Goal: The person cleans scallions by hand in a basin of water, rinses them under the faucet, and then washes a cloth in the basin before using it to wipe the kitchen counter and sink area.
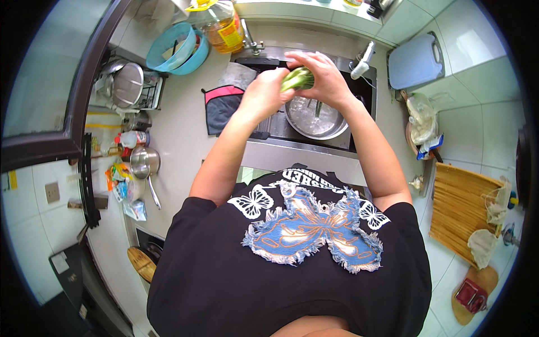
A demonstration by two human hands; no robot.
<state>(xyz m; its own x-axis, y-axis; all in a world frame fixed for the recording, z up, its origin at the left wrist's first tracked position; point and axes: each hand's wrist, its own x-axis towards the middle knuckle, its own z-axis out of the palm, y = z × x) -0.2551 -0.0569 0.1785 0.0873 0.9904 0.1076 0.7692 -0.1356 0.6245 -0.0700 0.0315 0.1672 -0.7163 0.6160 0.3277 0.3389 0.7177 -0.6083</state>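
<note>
My left hand (264, 90) and my right hand (327, 80) are both around a bundle of green leafy vegetable stalks (298, 78), above the sink. Its lower part is hidden behind my hands. Below it, a round metal basin (316, 136) with clear water sits in the dark sink (322, 148). A few dark green pieces (318, 108) show at the water, under my right hand. The fingers of my right hand curve over the top of the bundle, while my left thumb presses along its near side.
Left of the sink lie a black and red pot holder (223, 110) and a grey cloth (241, 76). Blue plastic basins (168, 48) and an oil bottle (223, 31) stand behind. A saucepan (145, 162) is farther left; a blue cutting board (412, 61) leans at right.
</note>
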